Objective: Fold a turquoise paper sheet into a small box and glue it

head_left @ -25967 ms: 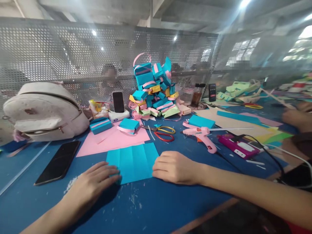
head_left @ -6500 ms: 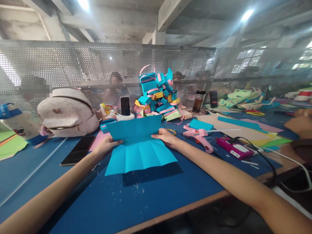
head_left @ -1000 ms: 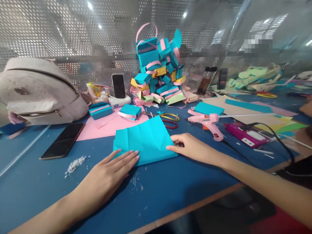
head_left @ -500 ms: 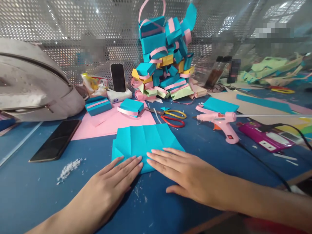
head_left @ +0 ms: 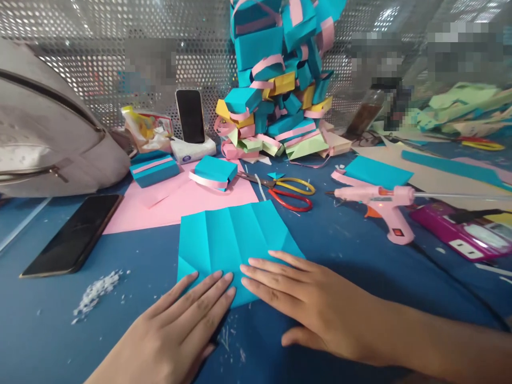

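A creased sheet of blue paper [head_left: 228,234] lies on the table before me, with several fold lines running away from me. My left hand [head_left: 176,320] rests flat on its near left part, fingers stretched out. Across the near right part lies my right hand [head_left: 296,298], also flat, with its thumb apart on the table side. The fingertips of both hands almost meet over the near edge, and they hide some of that edge. Neither hand grips anything.
Beyond the sheet are pink paper [head_left: 160,213], small blue paper boxes [head_left: 214,173] and scissors [head_left: 288,192]. A pink glue gun [head_left: 380,205] and a purple power strip [head_left: 460,229] lie right. Left are a phone [head_left: 76,234], white scraps [head_left: 96,293] and a backpack [head_left: 48,133]. Stacked paper boxes [head_left: 260,48] stand behind.
The view has moved closer to the table. Less of the blue sheet's near left layer shows at its left edge, and the sheet looks flatter. Both hands stay on it.
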Demonstrator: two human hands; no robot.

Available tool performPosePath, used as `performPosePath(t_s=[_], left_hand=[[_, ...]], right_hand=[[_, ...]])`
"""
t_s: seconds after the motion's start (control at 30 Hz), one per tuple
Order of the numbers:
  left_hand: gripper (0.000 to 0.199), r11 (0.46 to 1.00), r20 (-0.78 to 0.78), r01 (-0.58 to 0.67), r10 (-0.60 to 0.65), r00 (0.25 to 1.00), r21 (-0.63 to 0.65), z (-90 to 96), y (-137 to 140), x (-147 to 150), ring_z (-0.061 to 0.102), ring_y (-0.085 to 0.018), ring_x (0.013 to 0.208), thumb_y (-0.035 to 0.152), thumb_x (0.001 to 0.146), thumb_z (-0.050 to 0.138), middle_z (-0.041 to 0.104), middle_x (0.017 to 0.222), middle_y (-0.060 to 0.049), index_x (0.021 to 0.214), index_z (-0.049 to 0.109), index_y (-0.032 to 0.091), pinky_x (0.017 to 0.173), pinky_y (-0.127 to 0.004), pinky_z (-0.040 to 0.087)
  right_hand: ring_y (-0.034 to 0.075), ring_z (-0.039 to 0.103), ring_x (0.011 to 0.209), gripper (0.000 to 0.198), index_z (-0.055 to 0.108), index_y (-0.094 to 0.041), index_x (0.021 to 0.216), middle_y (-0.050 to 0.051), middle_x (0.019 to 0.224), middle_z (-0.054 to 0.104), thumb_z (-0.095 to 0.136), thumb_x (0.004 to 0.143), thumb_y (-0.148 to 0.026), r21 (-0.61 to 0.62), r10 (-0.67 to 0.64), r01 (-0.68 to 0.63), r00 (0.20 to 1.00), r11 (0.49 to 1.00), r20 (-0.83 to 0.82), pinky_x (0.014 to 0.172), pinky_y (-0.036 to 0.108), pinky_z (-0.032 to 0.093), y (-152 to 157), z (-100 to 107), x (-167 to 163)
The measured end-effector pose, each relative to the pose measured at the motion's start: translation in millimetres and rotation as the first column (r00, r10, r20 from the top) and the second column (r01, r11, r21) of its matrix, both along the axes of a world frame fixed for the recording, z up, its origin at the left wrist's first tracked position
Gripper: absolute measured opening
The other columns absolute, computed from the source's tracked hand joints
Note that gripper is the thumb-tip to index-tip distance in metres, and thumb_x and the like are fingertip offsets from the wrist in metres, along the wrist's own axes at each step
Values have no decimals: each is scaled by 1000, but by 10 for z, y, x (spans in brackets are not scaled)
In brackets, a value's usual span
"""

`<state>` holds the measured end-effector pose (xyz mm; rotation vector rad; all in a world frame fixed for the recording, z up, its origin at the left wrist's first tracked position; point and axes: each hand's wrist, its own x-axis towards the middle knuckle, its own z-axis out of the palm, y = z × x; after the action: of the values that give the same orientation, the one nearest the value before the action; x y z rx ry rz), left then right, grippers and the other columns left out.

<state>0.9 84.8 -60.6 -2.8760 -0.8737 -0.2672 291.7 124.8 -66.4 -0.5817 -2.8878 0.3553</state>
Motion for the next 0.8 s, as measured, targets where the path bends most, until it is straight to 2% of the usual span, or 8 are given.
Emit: performPosePath(t_s=[0.17,0.4,0.57,0.63,0.8], left_hand=[[55,1000,-4,6,-6,1000,17,-35,3,-9,53,-19,131,32,98,42,54,143,-1,151,33,21,109,-30,48],[48,989,-8,54,-54,999,140,-86,20,-26,54,-15,130,37,99,42,59,139,-1,141,50,17,112,-23,41],[50,992,5,56,-57,998,115,-107,29,-39,48,-15,135,42,97,48,57,142,-1,141,51,18,115,-21,37],[51,990,-11,63,-62,998,125,-120,39,-49,45,-16,138,45,96,48,56,143,0,141,51,19,118,-22,33],[49,982,-66,73,-62,996,172,-135,29,-60,40,-19,141,41,99,43,53,145,-2,142,50,18,126,-38,10]], right_hand=[[22,30,146,70,20,-20,155,6,157,31,49,98,-48,-27,2,-2,1000,1000,-3,123,40,25,4,-17,3],[21,28,146,69,21,-18,155,5,158,27,44,99,-50,-39,12,-11,999,999,30,123,36,22,10,-6,16],[21,31,145,67,25,-19,154,5,156,31,44,98,-51,-50,9,-9,1000,999,19,123,36,23,16,3,12],[20,31,145,66,25,-19,154,5,156,30,43,99,-51,-47,8,-7,1000,999,24,123,35,22,19,4,11],[20,29,146,67,25,-17,154,5,157,28,44,99,-51,-33,24,-23,999,999,48,123,34,22,28,7,20]])
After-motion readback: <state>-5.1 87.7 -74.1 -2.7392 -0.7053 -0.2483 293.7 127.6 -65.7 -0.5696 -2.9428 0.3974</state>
